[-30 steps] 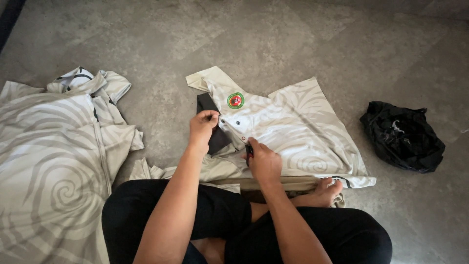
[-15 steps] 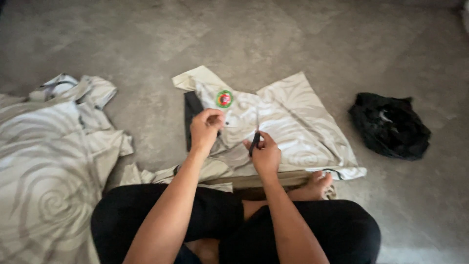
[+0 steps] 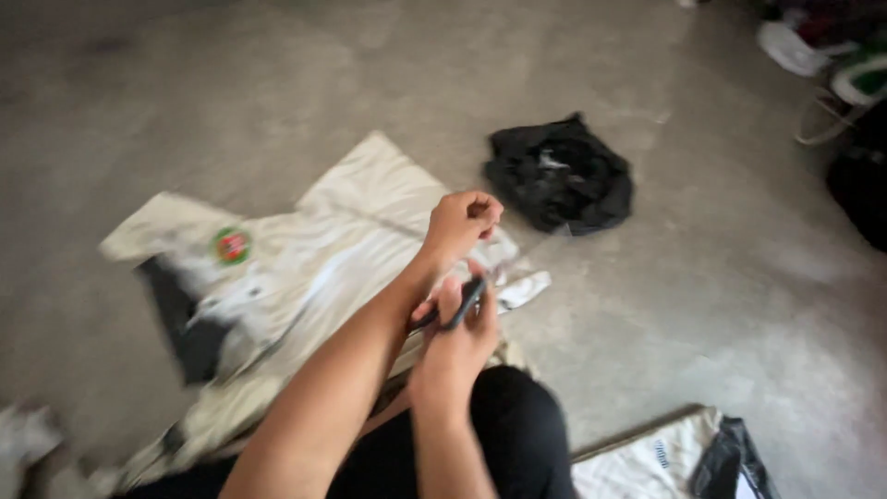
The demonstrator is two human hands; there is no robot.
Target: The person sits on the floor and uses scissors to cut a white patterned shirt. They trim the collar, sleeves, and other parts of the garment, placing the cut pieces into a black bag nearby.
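Note:
My left hand (image 3: 462,220) is closed into a fist, raised over the right edge of a cream cloth (image 3: 356,199) spread on the floor. Nothing shows between its fingers; the frame is blurred. Just below it, my right hand (image 3: 455,346) grips a small dark tool (image 3: 465,302), slim like a pair of snips, pointing up toward the left hand. A round red and green object (image 3: 231,246) lies on the cloth's left part. A black piece (image 3: 185,323) sits under the cloth's left side. My crossed legs in black trousers (image 3: 517,434) are at the bottom.
A crumpled black bag (image 3: 559,176) lies on the grey concrete floor (image 3: 721,305) beyond the cloth. White fabric (image 3: 647,457) and a black item (image 3: 730,462) sit at the bottom right. Bags and clutter (image 3: 850,83) fill the top right corner.
The view has swung to the right, so the swirl-patterned cloth on the left is out of sight. My left hand has lifted off the cloth and moved right, above my right hand.

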